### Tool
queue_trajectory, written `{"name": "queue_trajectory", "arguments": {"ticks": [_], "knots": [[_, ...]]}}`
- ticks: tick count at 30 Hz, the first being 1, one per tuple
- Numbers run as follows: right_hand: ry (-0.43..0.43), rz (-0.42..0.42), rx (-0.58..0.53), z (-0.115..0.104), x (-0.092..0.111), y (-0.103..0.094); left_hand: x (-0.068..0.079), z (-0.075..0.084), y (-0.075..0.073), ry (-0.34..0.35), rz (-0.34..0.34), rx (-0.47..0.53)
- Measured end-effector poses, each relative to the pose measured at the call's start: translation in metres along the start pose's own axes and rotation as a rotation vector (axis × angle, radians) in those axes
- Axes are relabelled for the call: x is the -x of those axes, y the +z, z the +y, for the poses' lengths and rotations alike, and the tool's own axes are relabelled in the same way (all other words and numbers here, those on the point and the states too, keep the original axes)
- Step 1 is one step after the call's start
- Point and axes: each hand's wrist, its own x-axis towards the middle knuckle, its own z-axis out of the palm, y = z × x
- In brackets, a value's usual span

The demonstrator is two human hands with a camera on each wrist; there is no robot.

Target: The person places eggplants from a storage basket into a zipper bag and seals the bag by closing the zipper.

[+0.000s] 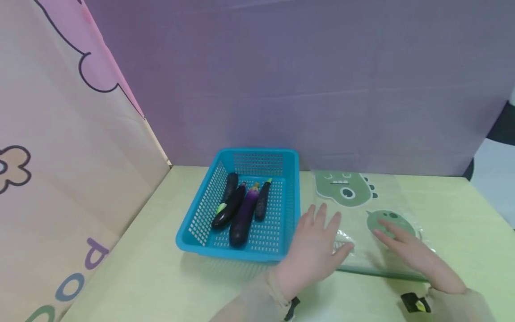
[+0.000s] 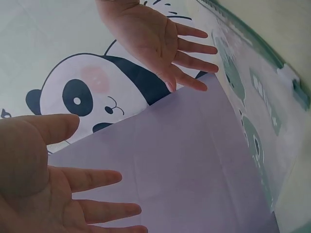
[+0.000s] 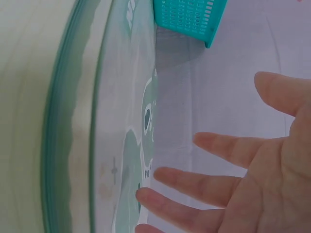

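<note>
Flat on the table lies a clear zip bag (image 1: 362, 250) printed with green cartoon creatures; its green zip edge faces the near side. A slider (image 2: 294, 87) on that zip shows in the left wrist view. My left hand (image 1: 314, 250) hovers with spread fingers between the bag and a blue basket (image 1: 237, 254), holding nothing. My right hand (image 1: 418, 257) is above the bag's right part, fingers extended, also holding nothing. Inside the basket, several dark eggplants (image 1: 243, 219) lie side by side, their stem ends mostly toward the back.
The pale green table (image 1: 141, 268) meets a purple cloth wall (image 1: 322, 89) at the back. A patterned cloth (image 1: 80, 156) rises along the left side. Near the right wrist lies a small black and yellow item (image 1: 414, 303), and panda-printed cloth (image 2: 77, 99) hangs at the right.
</note>
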Motion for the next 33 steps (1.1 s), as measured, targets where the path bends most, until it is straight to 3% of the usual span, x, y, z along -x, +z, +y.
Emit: {"name": "queue_trajectory", "arguments": {"ticks": [11,21,33], "knots": [[0.022,-0.064,0.084,0.015,-0.002,-0.004,-0.008,0.006,0.013,0.089,-0.061,-0.041],[0.012,-0.089,0.106,0.018,-0.001,-0.004,-0.005,0.007,0.019,0.061,-0.266,0.008],[0.001,-0.076,0.147,0.014,0.000,-0.002,-0.009,0.011,0.032,0.067,-0.300,0.014]]}}
